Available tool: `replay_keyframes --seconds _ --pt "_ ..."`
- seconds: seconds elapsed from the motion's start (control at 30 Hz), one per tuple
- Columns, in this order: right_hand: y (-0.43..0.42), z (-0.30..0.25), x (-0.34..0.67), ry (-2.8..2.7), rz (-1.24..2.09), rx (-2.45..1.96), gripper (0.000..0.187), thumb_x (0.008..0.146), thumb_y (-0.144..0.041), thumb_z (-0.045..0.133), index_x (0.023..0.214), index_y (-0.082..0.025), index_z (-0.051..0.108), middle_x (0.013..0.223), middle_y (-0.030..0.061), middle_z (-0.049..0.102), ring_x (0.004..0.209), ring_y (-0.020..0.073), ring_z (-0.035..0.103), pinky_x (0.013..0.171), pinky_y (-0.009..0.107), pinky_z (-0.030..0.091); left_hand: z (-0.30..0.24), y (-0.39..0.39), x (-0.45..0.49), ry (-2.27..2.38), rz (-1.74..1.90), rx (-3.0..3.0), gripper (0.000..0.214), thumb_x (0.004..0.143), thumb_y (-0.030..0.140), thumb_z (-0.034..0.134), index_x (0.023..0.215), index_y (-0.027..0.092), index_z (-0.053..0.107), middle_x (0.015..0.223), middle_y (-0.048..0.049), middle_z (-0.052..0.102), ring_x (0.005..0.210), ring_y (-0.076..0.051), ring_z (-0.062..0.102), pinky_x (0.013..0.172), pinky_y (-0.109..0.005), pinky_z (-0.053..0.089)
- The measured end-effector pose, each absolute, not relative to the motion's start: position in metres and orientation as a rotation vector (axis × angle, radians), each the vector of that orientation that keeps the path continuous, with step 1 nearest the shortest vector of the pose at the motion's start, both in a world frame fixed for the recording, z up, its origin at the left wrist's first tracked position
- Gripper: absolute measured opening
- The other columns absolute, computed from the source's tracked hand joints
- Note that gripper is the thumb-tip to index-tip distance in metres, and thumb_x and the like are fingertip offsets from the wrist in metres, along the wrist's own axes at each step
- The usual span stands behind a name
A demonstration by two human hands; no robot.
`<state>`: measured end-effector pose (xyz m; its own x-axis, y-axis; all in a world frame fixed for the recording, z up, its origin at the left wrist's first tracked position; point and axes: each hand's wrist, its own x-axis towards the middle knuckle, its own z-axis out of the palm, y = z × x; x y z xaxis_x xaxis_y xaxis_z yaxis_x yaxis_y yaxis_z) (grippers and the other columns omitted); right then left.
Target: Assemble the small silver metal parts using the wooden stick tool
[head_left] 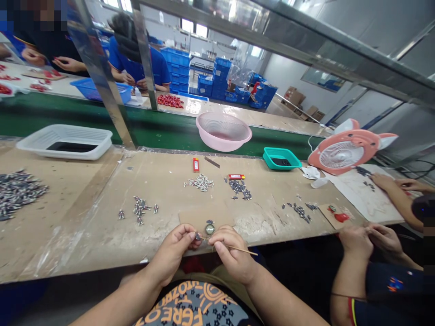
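Observation:
Between the fingertips of my left hand is a small dark grey piece. My right hand is closed round a thin wooden stick, whose tip points left and reaches the grey piece; whether they touch I cannot tell. Just beyond my fingers a small round container with something greenish in it stands on a cardboard sheet. One more dark piece lies beside its far rim. Farther off are a heap of pale small parts and a heap of dark grey pieces.
Small assembled parts lie to the left. Behind stand a pink basket, a teal tray and a white tray. A pig-shaped fan is at right. A co-worker's hands work close on my right.

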<state>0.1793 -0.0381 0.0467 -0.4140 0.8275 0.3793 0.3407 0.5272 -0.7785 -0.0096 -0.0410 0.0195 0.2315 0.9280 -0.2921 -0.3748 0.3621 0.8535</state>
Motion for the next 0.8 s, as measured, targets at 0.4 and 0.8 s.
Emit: replay_keyframes --seconds 0.4,0.8 --pt "-0.033 0.04 0.191 -1.972 0.692 -1.0 0.016 0.088 -0.018 0.045 0.093 -0.021 0.061 0.085 0.005 0.064 0.084 0.0182 0.057 0.08 0.036 0.046 0.023 -0.041 -0.008 0.962 1.023 0.713 0.016 0.079 0.034 0.063 0.079 0.019 0.06 0.077 -0.0035 0.066 0.073 -0.015 0.058 0.074 -0.027 0.043" --pt "-0.039 0.023 0.196 -2.031 0.677 -1.018 0.017 0.087 -0.016 0.046 0.094 -0.02 0.06 0.085 0.006 0.064 0.085 0.0198 0.056 0.081 0.039 0.045 0.023 -0.04 -0.008 0.943 1.021 0.725 0.016 0.081 0.033 0.061 0.078 0.018 0.058 0.077 -0.0032 0.065 0.073 -0.015 0.057 0.072 -0.027 0.043"
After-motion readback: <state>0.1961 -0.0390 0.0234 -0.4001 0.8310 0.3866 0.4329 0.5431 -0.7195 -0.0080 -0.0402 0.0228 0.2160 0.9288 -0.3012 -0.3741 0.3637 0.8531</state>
